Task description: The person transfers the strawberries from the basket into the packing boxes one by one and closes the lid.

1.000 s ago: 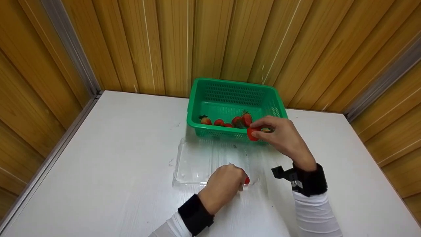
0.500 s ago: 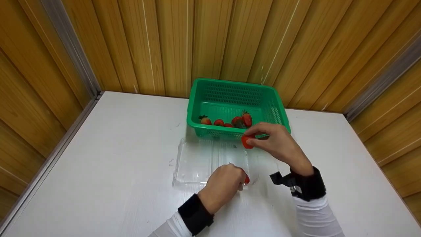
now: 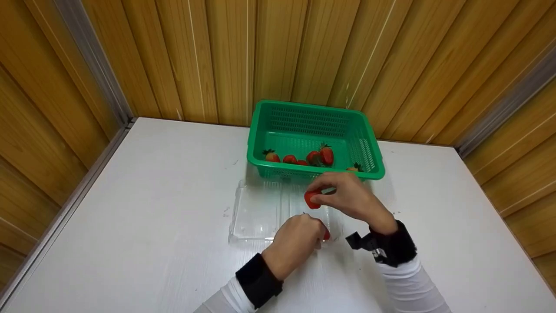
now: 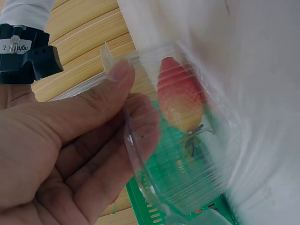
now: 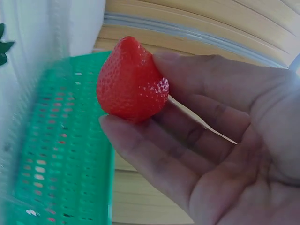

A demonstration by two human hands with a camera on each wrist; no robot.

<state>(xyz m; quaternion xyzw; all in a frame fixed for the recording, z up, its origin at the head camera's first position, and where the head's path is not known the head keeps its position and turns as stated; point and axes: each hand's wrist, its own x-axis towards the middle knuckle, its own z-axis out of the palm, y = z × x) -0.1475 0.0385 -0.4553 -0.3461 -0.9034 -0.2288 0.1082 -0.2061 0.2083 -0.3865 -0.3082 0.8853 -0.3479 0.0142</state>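
Between the thumb and fingertips of my right hand (image 3: pixel 349 198) is a red strawberry (image 5: pixel 131 82), pinched above the clear plastic box (image 3: pixel 256 217). My left hand (image 3: pixel 297 238) grips the near right edge of that box, thumb on one side of the wall and fingers on the other, as the left wrist view shows. Inside the box lies another strawberry (image 4: pixel 180 96), red with a paler leafy end. In the head view my left hand covers most of it. Behind the box stands a green basket (image 3: pixel 256 143) with several strawberries (image 3: pixel 326 155) along its front side.
The box and basket stand on a white tabletop (image 3: pixel 156 187), the basket close to the back wall (image 3: pixel 230 61) of wood-look panels. More panels rise on the left and right. A black strap with a small camera (image 3: pixel 393 243) sits on the right wrist.
My right hand has carried its strawberry left and toward me, from the basket's front rim to over the box. A strawberry at the basket's right front is now uncovered. My left hand keeps its place.
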